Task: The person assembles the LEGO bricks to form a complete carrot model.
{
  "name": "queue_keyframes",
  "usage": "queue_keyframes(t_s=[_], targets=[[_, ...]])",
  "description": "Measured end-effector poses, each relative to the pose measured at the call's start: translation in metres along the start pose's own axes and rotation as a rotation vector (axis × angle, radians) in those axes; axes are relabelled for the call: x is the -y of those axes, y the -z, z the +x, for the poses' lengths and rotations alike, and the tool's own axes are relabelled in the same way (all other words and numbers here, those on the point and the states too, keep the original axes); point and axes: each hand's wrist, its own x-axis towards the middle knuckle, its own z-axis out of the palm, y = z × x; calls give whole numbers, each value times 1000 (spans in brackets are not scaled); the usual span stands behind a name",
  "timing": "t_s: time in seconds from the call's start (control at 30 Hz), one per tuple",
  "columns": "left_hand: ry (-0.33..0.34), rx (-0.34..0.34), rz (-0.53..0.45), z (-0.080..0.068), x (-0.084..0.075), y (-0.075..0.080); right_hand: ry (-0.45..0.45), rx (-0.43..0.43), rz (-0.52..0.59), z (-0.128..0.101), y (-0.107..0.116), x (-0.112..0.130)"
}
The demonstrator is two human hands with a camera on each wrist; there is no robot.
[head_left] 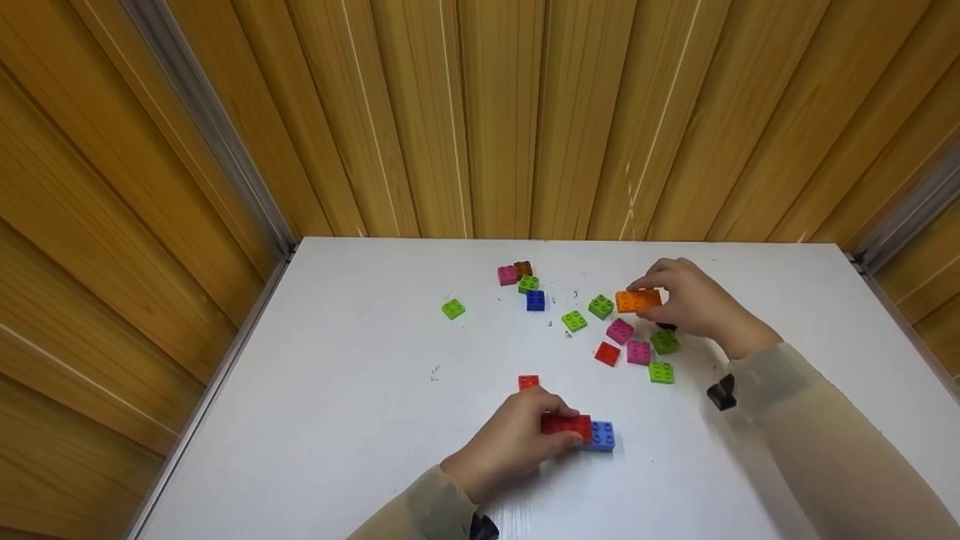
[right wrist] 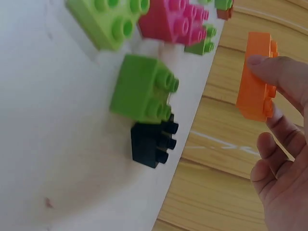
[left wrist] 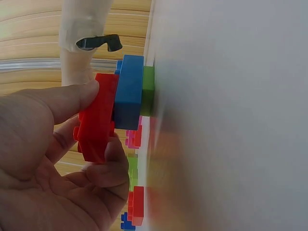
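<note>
Head view: I see the red brick at five o'clock, clamped in the left hand over the blue brick, and the orange brick at three, pinched by the right hand. Left wrist view: only the red brick parts thumb and fingers; I judge it light and stiff. Right wrist view: smooth orange sides may slip, I'd grip mid-length

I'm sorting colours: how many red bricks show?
3: one red brick in the left hand, atop a blue brick; a partly covered red brick beyond that hand; a loose red brick near two pink bricks. Others may be hidden.
</note>
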Motion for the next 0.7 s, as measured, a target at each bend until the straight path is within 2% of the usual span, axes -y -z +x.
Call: queue_keyframes(t_s=[0.23,0.37,0.5,0.7], targets=[[-59,-12,14,1,2,1,77,-32,69,-24,-14,10],[-47,-15,27,1,1,2,110,-45,114,-37,-17,20],[-23,-8,33,2,0,2,101,-51,161,-53,-23,30],[-17,3,23,2,0,2,125,-86,218,-75,-37,33]])
